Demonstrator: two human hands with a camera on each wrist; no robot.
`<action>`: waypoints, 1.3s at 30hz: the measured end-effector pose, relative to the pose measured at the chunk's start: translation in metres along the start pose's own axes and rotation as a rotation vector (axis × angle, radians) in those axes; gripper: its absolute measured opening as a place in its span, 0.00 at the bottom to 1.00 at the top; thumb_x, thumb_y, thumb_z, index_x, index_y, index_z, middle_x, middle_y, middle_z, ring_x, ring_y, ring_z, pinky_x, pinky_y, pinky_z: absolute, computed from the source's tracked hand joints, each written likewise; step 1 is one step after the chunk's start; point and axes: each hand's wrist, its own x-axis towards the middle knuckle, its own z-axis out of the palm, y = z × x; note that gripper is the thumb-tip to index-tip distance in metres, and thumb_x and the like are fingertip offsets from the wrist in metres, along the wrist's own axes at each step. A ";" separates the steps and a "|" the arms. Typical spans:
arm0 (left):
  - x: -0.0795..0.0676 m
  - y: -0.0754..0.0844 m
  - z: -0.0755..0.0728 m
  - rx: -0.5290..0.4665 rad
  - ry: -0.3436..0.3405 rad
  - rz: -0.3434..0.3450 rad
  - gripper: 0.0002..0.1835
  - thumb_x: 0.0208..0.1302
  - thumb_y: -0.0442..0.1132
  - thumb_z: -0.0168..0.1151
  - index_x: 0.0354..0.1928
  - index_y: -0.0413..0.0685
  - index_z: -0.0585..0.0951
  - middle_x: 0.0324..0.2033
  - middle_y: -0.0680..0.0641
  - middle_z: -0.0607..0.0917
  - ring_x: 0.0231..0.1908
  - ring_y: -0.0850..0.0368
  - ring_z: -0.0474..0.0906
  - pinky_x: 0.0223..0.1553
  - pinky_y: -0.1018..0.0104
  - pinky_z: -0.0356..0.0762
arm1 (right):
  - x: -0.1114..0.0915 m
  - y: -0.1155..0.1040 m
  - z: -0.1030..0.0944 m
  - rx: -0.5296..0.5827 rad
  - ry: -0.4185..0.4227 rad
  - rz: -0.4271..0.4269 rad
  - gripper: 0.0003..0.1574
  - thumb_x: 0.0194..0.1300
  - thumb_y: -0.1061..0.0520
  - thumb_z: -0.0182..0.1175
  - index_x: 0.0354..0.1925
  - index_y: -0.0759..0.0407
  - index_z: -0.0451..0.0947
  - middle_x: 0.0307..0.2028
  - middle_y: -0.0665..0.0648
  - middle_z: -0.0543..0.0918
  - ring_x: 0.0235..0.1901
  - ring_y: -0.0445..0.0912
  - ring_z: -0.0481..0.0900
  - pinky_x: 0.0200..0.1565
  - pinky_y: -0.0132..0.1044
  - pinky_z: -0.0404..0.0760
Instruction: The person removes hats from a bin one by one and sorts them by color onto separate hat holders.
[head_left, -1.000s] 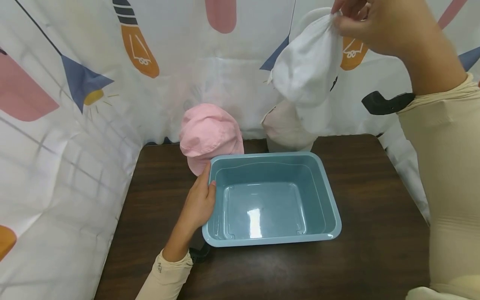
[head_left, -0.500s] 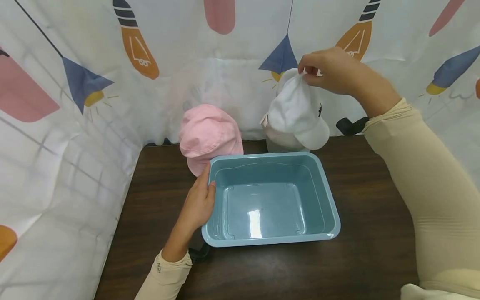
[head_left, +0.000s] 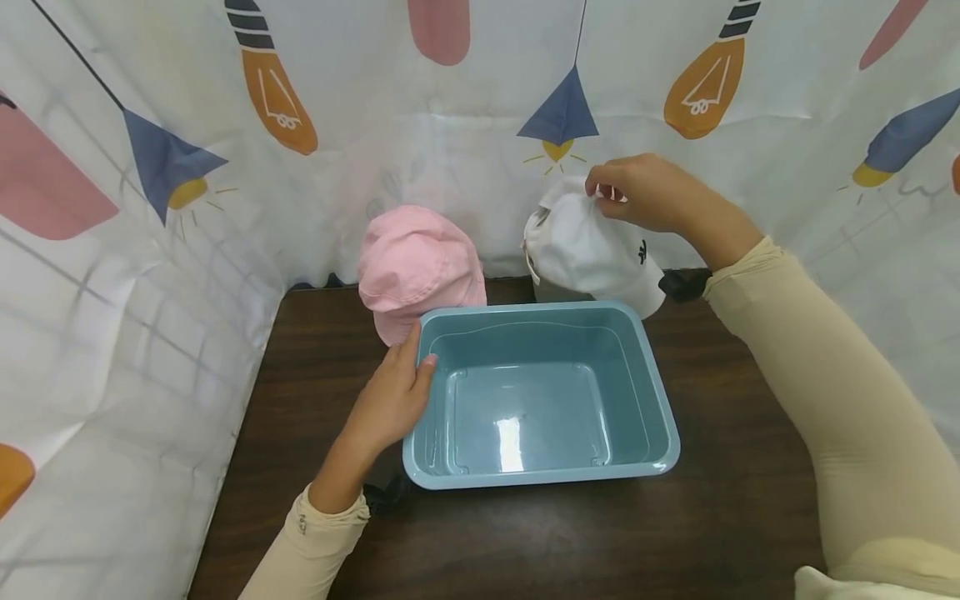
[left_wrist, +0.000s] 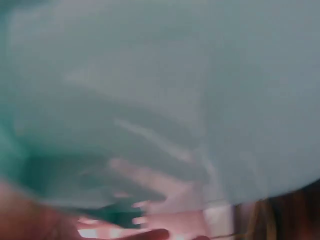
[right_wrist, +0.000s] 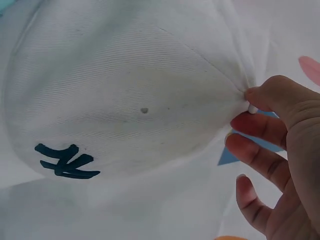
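My right hand (head_left: 645,193) pinches the crown of a white baseball cap (head_left: 577,242) between thumb and fingertips. In the right wrist view, the cap (right_wrist: 125,90) shows a dark embroidered mark, its cloth drawn to a point at the thumb. The cap lies over a greyish-beige support (head_left: 557,292), mostly hidden beneath it. At the left rim of a light blue plastic basin (head_left: 540,479), my left hand (head_left: 390,400) holds on, thumb over the edge and fingers outside. The left wrist view is blurred, mostly basin wall (left_wrist: 150,75).
A pink cap (head_left: 420,258) stands behind the basin's left corner, its brim close to the left hand. The dark wooden table (head_left: 525,542) ends at a patterned white curtain (head_left: 465,150) along the back and left. Inside the basin only its bare floor shows.
My right hand has come down and left, lowering the white cap over the beige thing behind the basin. My left hand stays at the rim; its forearm has shifted slightly left.
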 end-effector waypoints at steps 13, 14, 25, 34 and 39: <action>0.028 0.087 -0.062 0.258 -0.025 0.357 0.18 0.80 0.45 0.47 0.56 0.42 0.81 0.47 0.44 0.84 0.50 0.48 0.81 0.52 0.50 0.81 | -0.028 0.020 0.005 0.137 0.075 0.199 0.23 0.76 0.50 0.55 0.63 0.58 0.76 0.51 0.64 0.85 0.48 0.59 0.81 0.46 0.53 0.81; 0.038 0.092 -0.064 0.244 -0.035 0.385 0.16 0.79 0.43 0.47 0.50 0.42 0.82 0.41 0.45 0.84 0.46 0.49 0.81 0.50 0.53 0.80 | -0.032 0.023 0.006 0.161 0.114 0.248 0.24 0.76 0.48 0.54 0.63 0.58 0.76 0.52 0.64 0.84 0.49 0.59 0.81 0.47 0.53 0.80; 0.174 0.120 -0.050 0.150 -0.115 0.187 0.19 0.81 0.43 0.37 0.33 0.44 0.73 0.28 0.47 0.72 0.30 0.51 0.71 0.38 0.61 0.70 | -0.099 0.086 0.067 0.843 0.267 0.908 0.46 0.74 0.24 0.37 0.70 0.53 0.69 0.54 0.45 0.79 0.46 0.37 0.77 0.45 0.34 0.76; 0.225 0.124 -0.014 -0.155 -0.206 -0.136 0.25 0.80 0.48 0.40 0.68 0.39 0.71 0.60 0.42 0.76 0.47 0.49 0.79 0.41 0.61 0.87 | -0.135 0.105 0.155 1.309 -0.040 0.985 0.58 0.71 0.22 0.26 0.81 0.59 0.50 0.71 0.51 0.73 0.51 0.35 0.80 0.51 0.33 0.78; 0.234 0.121 0.000 -0.328 -0.232 -0.263 0.29 0.81 0.48 0.42 0.76 0.41 0.61 0.68 0.40 0.70 0.49 0.44 0.85 0.37 0.62 0.88 | -0.134 0.094 0.173 1.494 -0.098 0.960 0.59 0.71 0.22 0.31 0.82 0.58 0.41 0.62 0.51 0.78 0.52 0.38 0.77 0.48 0.34 0.78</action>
